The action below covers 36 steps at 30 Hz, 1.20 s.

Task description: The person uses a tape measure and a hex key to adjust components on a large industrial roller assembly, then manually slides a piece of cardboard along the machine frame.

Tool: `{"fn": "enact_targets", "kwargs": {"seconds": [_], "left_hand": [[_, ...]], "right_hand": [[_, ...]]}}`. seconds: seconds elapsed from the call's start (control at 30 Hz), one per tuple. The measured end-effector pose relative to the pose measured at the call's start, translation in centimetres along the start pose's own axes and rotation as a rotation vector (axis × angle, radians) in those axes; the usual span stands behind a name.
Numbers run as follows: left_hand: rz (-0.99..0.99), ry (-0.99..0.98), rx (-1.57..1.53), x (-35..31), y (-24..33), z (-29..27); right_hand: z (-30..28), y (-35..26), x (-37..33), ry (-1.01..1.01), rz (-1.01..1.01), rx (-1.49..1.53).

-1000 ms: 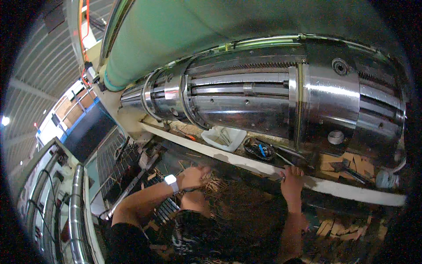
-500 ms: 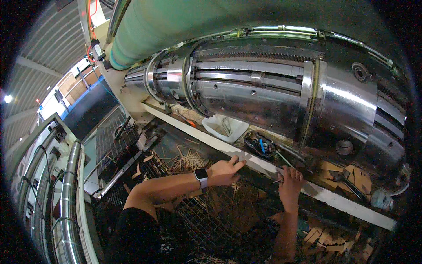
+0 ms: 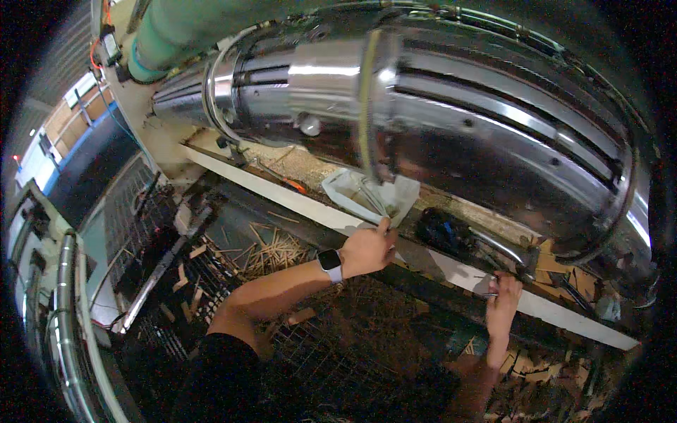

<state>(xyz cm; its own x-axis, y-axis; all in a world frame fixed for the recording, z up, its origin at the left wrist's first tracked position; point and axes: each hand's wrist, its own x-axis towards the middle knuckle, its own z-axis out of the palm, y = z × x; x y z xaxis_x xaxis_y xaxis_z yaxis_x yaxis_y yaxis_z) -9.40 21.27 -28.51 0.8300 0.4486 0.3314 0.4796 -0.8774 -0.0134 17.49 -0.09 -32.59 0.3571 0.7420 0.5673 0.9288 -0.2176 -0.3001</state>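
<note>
My left hand [image 3: 368, 251], with a watch [image 3: 329, 261] on its wrist, is at the white rail [image 3: 282, 196], in front of a white plastic tub [image 3: 403, 201]. Its fingers are curled in and one points up toward the tub; whatever they may hold is hidden. Thin sticks or rods [image 3: 372, 197] stand in the tub. Farther right, my right hand [image 3: 505, 295] rests at the same rail, fingers closed round a small metal piece [image 3: 491, 287] that is mostly covered. Beyond both hands lies a big slotted steel cylinder [image 3: 458, 134].
Above the cylinder runs a green roller [image 3: 183, 35]. On the ledge are an orange-handled tool [image 3: 293, 186], a dark pouch [image 3: 441, 227] and cardboard pieces [image 3: 546, 262]. Cardboard strips [image 3: 271, 248] litter the grating below. Metal pipes [image 3: 65, 310] stand at the left.
The view has shifted. My left hand has gone nearer the tub and its fingers have curled; my right hand has moved right. The cylinder shows different slots and looks smeared.
</note>
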Motion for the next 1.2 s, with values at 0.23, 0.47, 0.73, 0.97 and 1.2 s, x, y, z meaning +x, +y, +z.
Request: {"fn": "enact_targets", "kwargs": {"seconds": [0.23, 0.47, 0.73, 0.97, 1.2], "left_hand": [[0.111, 0.170, -0.219, -1.8, -3.8, 1.8], [0.023, 0.278, -0.422, -6.2, -14.1, 0.5], [-0.154, 0.383, -0.438, -10.4, -27.8, 2.5], [-0.189, 0.362, -0.539, -10.2, -30.1, 3.3], [-0.193, 0.194, -0.617, -10.3, -30.5, 1.9]], "right_hand": [[3.4, -0.6, -1.4, 0.172, 0.107, -0.116], [6.9, -11.1, -3.9, 0.300, 0.677, 0.747], [20.8, -32.9, -3.7, -0.803, 0.187, 0.327], [12.0, -48.8, 9.6, -0.347, 0.016, 0.359], [6.5, -54.4, 15.8, -0.225, 0.239, 0.636]]}}
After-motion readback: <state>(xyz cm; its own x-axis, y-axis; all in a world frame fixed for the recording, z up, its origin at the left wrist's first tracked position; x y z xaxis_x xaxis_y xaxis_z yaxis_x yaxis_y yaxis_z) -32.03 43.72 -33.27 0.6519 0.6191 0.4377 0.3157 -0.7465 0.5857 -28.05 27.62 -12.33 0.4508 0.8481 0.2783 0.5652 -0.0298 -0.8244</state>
